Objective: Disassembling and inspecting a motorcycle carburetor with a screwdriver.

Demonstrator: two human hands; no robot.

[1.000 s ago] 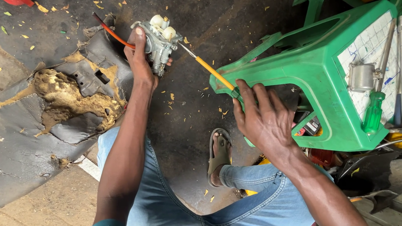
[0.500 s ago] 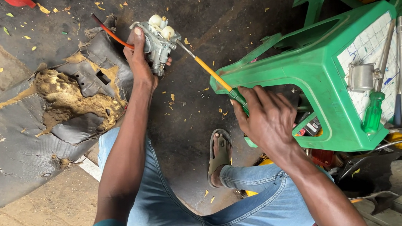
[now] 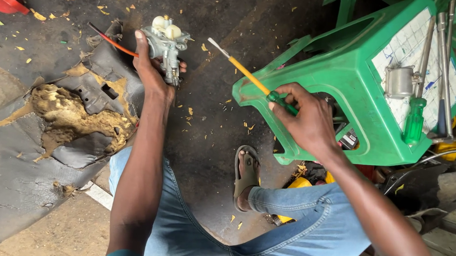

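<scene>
My left hand [image 3: 153, 72] grips a grey metal carburettor [image 3: 165, 42] with two pale round floats on top, held out over the dark ground. A thin red hose [image 3: 112, 41] runs off from it to the left. My right hand [image 3: 305, 117] holds a screwdriver [image 3: 247, 74] with a yellow shaft and green handle. Its metal tip points up-left and stands a short way to the right of the carburettor, apart from it.
A green plastic stool [image 3: 347, 82] stands at the right, with a small metal cup [image 3: 399, 81], a green-handled screwdriver [image 3: 414, 121] and long tools on top. A torn seat with yellow foam [image 3: 75, 116] lies at the left. My sandalled foot [image 3: 246, 174] rests below.
The screwdriver tip has drawn back to the right, away from the carburettor it was touching. My right hand has shifted slightly; my left hand still holds the carburettor in the same place.
</scene>
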